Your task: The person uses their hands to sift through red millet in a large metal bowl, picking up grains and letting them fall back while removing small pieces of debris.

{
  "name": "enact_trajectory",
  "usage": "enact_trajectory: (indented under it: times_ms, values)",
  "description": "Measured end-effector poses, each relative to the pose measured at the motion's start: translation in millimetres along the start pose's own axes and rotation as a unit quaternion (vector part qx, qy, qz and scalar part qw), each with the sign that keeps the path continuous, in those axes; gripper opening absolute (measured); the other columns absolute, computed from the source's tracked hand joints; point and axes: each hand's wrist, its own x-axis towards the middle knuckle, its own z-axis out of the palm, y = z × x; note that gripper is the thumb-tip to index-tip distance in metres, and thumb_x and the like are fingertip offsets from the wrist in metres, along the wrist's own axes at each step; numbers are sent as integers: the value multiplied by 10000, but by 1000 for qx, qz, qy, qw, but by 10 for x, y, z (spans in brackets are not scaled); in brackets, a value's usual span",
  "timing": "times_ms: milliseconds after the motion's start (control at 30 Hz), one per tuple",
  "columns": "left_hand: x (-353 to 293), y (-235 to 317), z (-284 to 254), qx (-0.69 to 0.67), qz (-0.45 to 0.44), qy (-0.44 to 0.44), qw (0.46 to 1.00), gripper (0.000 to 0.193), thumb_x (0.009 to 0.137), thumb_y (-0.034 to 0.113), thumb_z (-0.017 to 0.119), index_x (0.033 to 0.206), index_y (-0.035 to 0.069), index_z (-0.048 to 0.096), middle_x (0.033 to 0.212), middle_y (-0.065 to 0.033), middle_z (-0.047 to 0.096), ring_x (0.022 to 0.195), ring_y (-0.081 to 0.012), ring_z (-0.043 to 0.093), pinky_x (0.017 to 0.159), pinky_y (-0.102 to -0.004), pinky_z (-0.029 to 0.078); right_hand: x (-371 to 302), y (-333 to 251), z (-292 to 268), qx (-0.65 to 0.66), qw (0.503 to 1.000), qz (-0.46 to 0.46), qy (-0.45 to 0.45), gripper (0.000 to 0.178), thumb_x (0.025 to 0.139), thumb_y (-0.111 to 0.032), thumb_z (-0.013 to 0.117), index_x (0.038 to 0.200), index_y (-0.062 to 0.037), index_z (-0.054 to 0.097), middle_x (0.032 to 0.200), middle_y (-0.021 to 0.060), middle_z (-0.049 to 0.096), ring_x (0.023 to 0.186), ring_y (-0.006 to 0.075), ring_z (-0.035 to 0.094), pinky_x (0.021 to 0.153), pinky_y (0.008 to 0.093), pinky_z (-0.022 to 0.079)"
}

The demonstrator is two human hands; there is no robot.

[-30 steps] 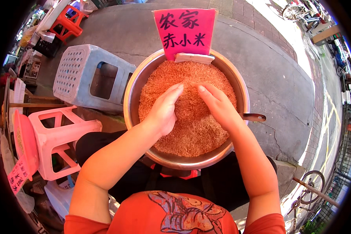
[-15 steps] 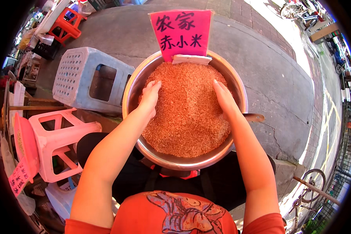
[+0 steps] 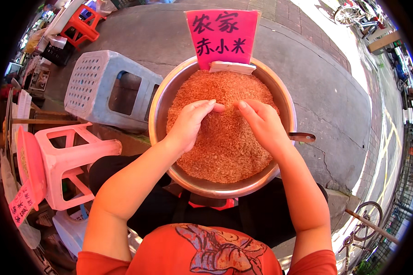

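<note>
A wide metal bowl (image 3: 290, 107) rests in front of my lap, heaped with reddish-brown rice-like grain (image 3: 225, 153). Over the middle of the heap, my left hand (image 3: 192, 123) is loosely cupped, its thumb and a fingertip pointing right. Facing it is my right hand (image 3: 262, 123), also cupped, with the thumb uppermost. A small gap separates their fingertips, and both hands are open. The undersides of the fingers are hidden, so any grain lying in them cannot be seen. At the bowl's far side stands a pink sign (image 3: 222, 39) in a whitish holder (image 3: 232, 68).
A brown handle (image 3: 303, 137) sticks out beyond the bowl's right rim. To the left are a grey-blue plastic stool (image 3: 88, 87), a pink stool (image 3: 55, 158) and a pink basin (image 3: 32, 160). An orange stool (image 3: 83, 25) stands farther off. A bicycle (image 3: 368, 220) is at the right.
Both hands have moved inward from the bowl's sides toward each other, over the middle of the grain. The bowl and sign appear slightly farther right and higher in the picture.
</note>
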Motion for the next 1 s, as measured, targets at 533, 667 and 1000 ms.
enact_trajectory:
  times_ms: [533, 667, 1000]
  values:
    - [-6, 173, -310, 61, 36, 85, 994, 141, 842, 63, 623, 969, 32, 571, 826, 0, 551, 817, -86, 542, 780, -228, 447, 118, 285, -427, 25, 993, 71, 90, 179, 768, -64, 680, 927, -14, 617, 693, 10, 561, 672, 128, 560, 649, 265, 459]
    - [-29, 210, -242, 38, 15, 70, 997, 177, 807, -1, 626, 971, 34, 570, 836, 3, 548, 831, -87, 547, 780, -225, 442, 53, 311, -361, -60, 998, 21, -23, 235, 734, -77, 695, 951, -21, 625, 708, 53, 597, 664, 157, 582, 633, 283, 461]
    - [179, -83, -371, 121, -27, 135, 983, 530, 868, 237, 598, 1291, -36, 434, 1312, -163, 451, 1269, -228, 362, 1057, -357, 265, -173, 567, -213, -263, 960, -25, -90, 458, 792, -233, 672, 1162, -7, 524, 1080, 211, 535, 1035, 366, 525, 890, 412, 431]
